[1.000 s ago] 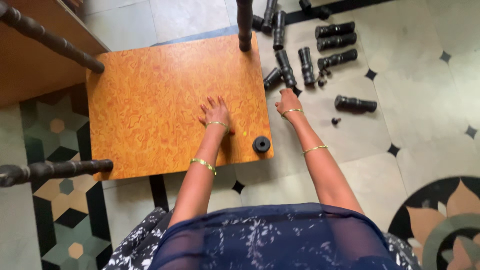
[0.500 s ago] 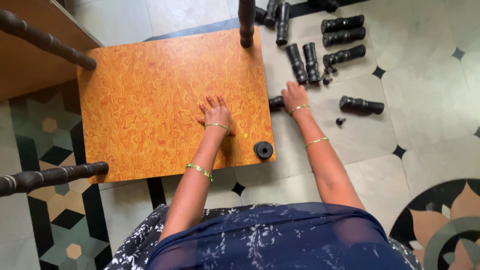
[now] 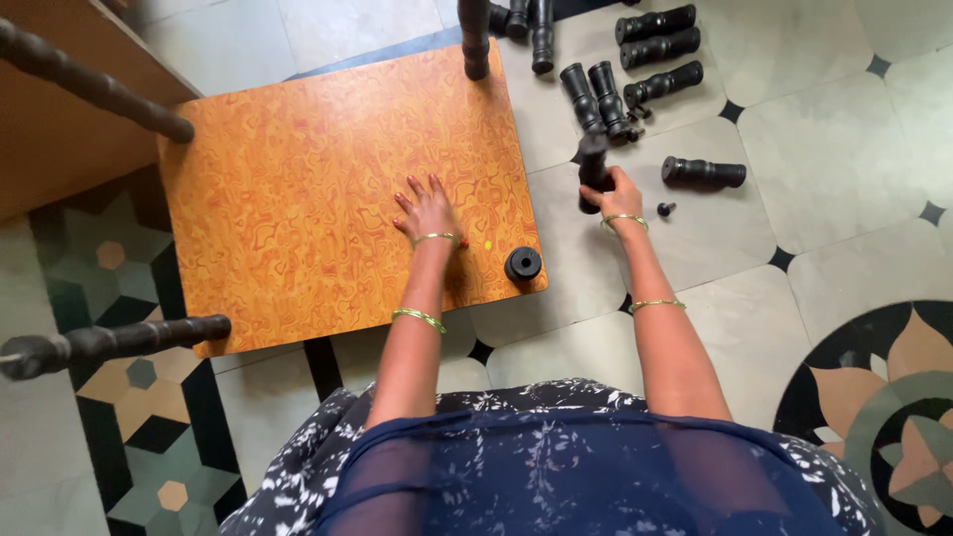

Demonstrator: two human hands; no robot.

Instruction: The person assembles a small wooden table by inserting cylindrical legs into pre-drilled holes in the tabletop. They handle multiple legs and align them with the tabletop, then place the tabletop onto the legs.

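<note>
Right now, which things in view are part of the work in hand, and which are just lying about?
In hand:
- right hand gripping a black turned wooden leg piece
- left hand flat on the orange burl-patterned board
- black round socket at the board's near corner

Lying about:
- spare black leg pieces on the floor tiles
- single black piece
- small black knob

Open tiled floor (image 3: 844, 149) is lying free along the right side of the frame. At upper centre, loose black turned legs (image 3: 655, 55) are crowding the floor, one lying apart (image 3: 703, 172) with a small black piece (image 3: 665, 208) beside it. The orange board (image 3: 328, 189) is offering bare surface at centre left; mounted legs (image 3: 475, 38) are rising at its corners, and a black round socket (image 3: 522, 263) is sitting near its lower right corner.
</note>
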